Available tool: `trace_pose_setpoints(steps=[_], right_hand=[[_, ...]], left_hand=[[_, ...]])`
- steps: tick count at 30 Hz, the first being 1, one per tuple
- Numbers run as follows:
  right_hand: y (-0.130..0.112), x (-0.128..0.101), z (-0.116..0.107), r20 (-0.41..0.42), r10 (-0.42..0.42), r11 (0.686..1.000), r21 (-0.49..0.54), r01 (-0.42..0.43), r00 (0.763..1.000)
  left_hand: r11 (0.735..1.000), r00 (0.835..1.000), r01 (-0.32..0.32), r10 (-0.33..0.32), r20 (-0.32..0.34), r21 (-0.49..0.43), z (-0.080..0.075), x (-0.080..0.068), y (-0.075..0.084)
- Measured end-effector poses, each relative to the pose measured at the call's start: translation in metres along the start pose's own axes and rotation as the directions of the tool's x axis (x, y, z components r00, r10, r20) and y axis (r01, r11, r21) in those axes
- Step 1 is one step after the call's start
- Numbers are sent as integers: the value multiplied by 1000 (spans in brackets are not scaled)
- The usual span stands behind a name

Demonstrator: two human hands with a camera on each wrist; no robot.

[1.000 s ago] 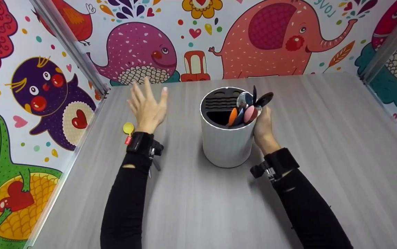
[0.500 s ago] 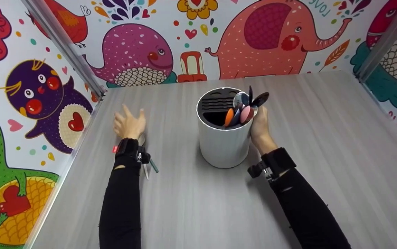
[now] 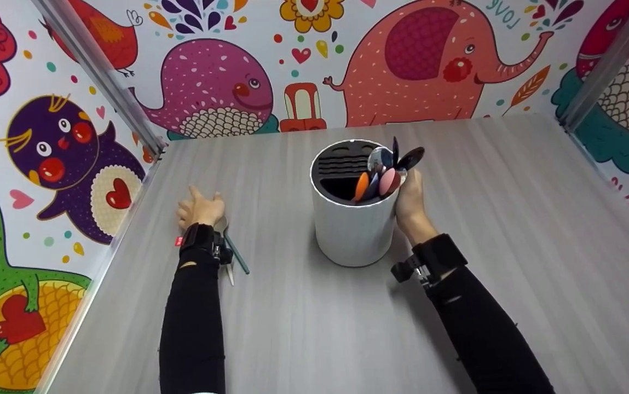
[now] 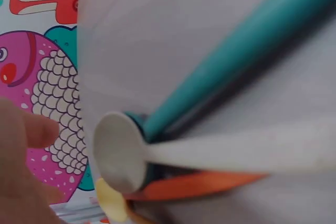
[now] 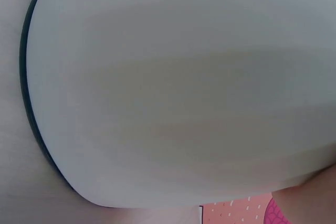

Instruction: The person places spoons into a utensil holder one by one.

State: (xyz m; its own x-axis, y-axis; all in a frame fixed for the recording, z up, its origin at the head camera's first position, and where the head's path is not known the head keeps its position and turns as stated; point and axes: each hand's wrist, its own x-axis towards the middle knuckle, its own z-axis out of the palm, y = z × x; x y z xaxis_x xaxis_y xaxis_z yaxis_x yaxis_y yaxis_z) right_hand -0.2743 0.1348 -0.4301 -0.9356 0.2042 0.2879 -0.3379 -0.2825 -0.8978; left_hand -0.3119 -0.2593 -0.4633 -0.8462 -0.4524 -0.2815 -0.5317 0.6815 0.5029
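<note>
A white round utensil holder (image 3: pixel 351 224) stands mid-table with several coloured spoons (image 3: pixel 382 171) sticking out of its dark slotted top. My right hand (image 3: pixel 410 198) grips its right side; the right wrist view is filled by the holder's wall (image 5: pixel 173 103), with a bit of the hand (image 5: pixel 311 205) at the lower right. My left hand (image 3: pixel 200 207) is down on the table at the left, over loose spoons. In the left wrist view these are a teal handle (image 4: pixel 236 61), a white spoon (image 4: pixel 121 156), an orange handle (image 4: pixel 199 182) and a yellow bowl (image 4: pixel 110 206). The fingers (image 4: pixel 37 129) lie beside the bowls, holding none.
The grey wood-grain table (image 3: pixel 511 219) is boxed in by cartoon-printed walls at the left, back and right, with metal posts (image 3: pixel 101 82) in the back corners. A teal handle (image 3: pixel 236 255) and a white one (image 3: pixel 229 271) stick out beside my left wrist.
My left hand came down from raised in the air, moved left and toward me, and now rests on the table over the loose spoons. The right hand stayed on the holder.
</note>
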Motion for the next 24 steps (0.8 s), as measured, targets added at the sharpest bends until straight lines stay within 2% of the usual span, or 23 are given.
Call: trace_pose_setpoints(steps=[2,13,19,24], right_hand=[[0,0,0,9,-4,1000,-14,4,1000],[-1,0,-1,-61,15,998,-53,-19,998],[-1,0,-1,-49,24,999,-47,-26,999],[-1,0,-1,-53,20,997,-67,-24,998]], left_hand=[[1000,1000,-6,6,-1,10,1,0,-2],[996,999,-39,40,-8,79,3,1,-8],[994,998,-10,17,-63,110,5,7,-9],[997,994,-23,31,-106,77,6,8,-10]])
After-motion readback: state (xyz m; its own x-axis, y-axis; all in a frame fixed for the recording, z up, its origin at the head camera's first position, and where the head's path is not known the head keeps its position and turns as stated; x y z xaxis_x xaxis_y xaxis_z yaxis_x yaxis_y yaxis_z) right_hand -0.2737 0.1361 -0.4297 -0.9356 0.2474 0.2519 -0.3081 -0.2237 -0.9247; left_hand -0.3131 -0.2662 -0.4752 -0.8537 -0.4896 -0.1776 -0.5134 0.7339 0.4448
